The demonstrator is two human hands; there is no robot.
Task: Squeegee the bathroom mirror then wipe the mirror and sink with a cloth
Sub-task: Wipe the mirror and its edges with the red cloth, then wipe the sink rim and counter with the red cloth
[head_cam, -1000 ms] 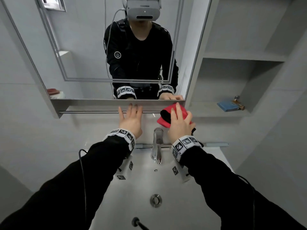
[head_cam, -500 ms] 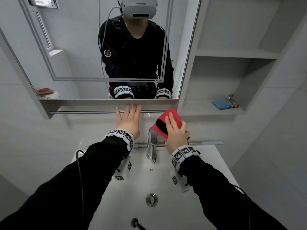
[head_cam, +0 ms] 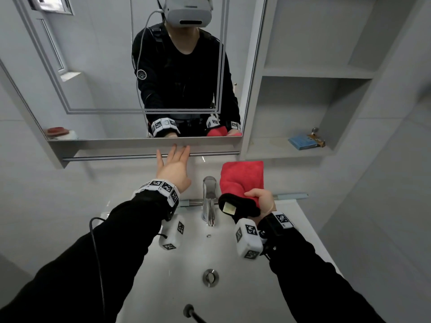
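Grey tiled bathroom w/ a white sink (head_cam: 233,257) below and the mirror (head_cam: 98,73) on the wall above it. At far left, sth red is showing in the reflection at the mirror's lower edge; can't tell what it is. Moving right, you're reaching your left hand (head_cam: 173,170) up w/ fingers straight and slightly apart, tips lying near the rail under the mirror frame, holding nothing. Centre: chrome faucet (head_cam: 210,199) is standing betw. your wrists, drain (head_cam: 210,277) below it. Right of the faucet, your right hand (head_cam: 262,202) is gripping the cloth (head_cam: 242,177), fingers curled around its bunched lower end, red part sticking up, black part w/ a label hanging by your palm. Far right, a blue item is lying on the niche shelf (head_cam: 279,149).

Looks like you're in the cloth stage; no squeegee in view. Next move prob. calls for bringing the cloth flat to the glass or sink, spreading it for full contact.
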